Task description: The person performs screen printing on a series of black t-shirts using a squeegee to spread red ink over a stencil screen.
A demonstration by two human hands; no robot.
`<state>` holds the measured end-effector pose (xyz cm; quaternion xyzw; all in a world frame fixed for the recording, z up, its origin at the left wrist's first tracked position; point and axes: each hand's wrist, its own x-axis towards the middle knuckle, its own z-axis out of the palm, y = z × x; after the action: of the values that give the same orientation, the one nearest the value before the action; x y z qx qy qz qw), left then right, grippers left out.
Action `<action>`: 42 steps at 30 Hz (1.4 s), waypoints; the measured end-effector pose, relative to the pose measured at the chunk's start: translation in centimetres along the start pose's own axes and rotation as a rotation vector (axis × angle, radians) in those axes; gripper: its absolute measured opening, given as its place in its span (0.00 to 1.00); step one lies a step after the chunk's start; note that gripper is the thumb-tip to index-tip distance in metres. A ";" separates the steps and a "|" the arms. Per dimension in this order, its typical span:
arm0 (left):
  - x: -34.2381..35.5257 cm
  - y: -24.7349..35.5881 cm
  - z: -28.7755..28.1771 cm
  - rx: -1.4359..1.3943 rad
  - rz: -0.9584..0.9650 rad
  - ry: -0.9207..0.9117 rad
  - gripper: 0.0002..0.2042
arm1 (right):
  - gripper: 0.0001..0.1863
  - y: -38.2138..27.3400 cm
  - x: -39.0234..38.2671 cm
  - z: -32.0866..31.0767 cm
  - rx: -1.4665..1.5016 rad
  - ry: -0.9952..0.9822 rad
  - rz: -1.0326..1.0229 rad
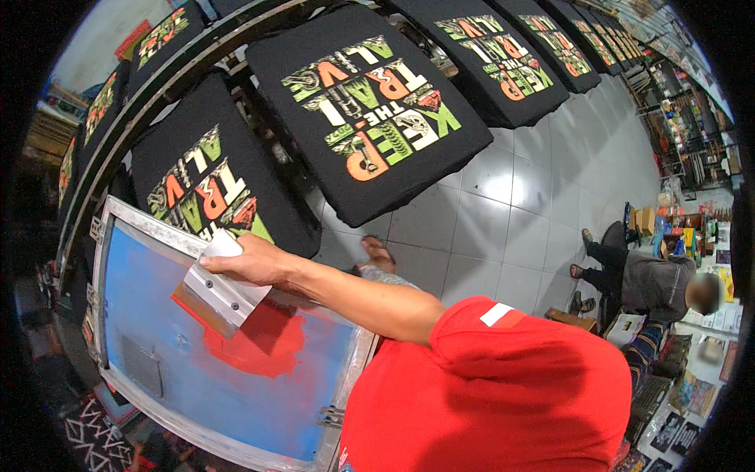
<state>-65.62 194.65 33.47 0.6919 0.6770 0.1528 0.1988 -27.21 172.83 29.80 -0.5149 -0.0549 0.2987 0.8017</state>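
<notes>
My right hand (pixel 248 259) grips the top of a metal squeegee (pixel 232 303) with an amber blade, held over a framed printing screen (pixel 145 307) at the lower left. The screen has a blue mesh face, a pale aluminium frame, and a patch of red ink (pixel 267 346) below and right of the squeegee. Just beyond my hand, a black T-shirt with a colourful print (pixel 204 157) lies on a pallet. My left hand is not in view.
More printed black shirts on pallets (pixel 370 118) line a metal rail along the top and left. Below is grey tiled floor (pixel 487 228). At the right a co-worker (pixel 653 287) sits beside cluttered shelves (pixel 684 134), bottles and boxes. A bare foot shows beneath my arm.
</notes>
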 end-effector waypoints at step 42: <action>54.8 0.7 -5.2 -0.233 0.232 -0.201 0.26 | 0.24 13.4 22.8 36.9 0.134 0.315 0.016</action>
<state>-65.53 249.68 35.19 0.7495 0.5470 0.1823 0.3252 -28.84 218.21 30.38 -0.5011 0.0956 0.2236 0.8305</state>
